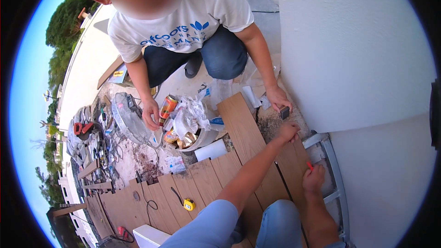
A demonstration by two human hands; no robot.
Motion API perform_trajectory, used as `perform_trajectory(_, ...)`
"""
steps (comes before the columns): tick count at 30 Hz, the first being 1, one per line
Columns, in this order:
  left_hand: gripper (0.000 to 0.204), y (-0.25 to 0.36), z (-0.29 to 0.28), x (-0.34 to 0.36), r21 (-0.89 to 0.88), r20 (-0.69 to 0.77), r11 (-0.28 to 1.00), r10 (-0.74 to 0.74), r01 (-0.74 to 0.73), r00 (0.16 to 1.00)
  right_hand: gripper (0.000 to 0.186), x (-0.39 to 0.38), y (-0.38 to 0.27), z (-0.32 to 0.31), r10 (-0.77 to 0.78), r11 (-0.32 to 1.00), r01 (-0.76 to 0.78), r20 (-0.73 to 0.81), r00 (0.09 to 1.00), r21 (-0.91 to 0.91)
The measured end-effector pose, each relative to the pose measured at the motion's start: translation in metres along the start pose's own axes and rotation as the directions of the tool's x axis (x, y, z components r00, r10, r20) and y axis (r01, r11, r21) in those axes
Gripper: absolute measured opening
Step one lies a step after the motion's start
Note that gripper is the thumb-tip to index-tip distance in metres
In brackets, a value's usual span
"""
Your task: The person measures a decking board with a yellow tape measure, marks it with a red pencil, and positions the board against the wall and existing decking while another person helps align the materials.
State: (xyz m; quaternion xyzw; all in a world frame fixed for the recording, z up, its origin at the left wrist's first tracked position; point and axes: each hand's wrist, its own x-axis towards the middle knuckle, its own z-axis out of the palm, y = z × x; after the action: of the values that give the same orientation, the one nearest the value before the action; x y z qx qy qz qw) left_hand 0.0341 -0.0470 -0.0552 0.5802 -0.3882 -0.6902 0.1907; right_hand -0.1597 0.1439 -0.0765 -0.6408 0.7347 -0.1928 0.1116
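Observation:
My left hand [288,132] is closed over the far part of a brown deck board [294,165]; what its fingers hold, if anything, is hidden. Close to the board's right edge, my right hand [313,180] grips a slim red tool, perhaps a marker [310,166], whose tip points away from me. Just beyond my left hand, a co-worker's hand [277,97] holds a small dark block [285,112]. The co-worker squats opposite, and their other hand [150,114] hangs beside a bucket. A longer plank [241,121] juts out to the left of my left arm.
A grey metal frame [337,174] runs along the white wall [358,64] on the right. The bucket [206,140] overflows with cans and wrappers. A yellow tape measure [189,204] lies on the decking [170,193]. Tools, cables and rubble cover the ground at left, including a red-handled saw [82,128].

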Motion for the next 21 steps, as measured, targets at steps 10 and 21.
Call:
perform_trajectory(10,0.02,-0.026,-0.035,-0.138,0.455,0.282,0.869,0.068,-0.196,0.957,0.014,0.0,-0.007,-0.01,0.017,1.0,-0.016,0.017,1.0,-0.009)
perform_trajectory(21,0.026,0.124,-0.07,-0.47,0.774,0.157,0.559,0.287,-0.299,0.945,0.015,0.0,-0.017,-0.004,0.019,0.998,-0.021,-0.024,1.0,-0.054)
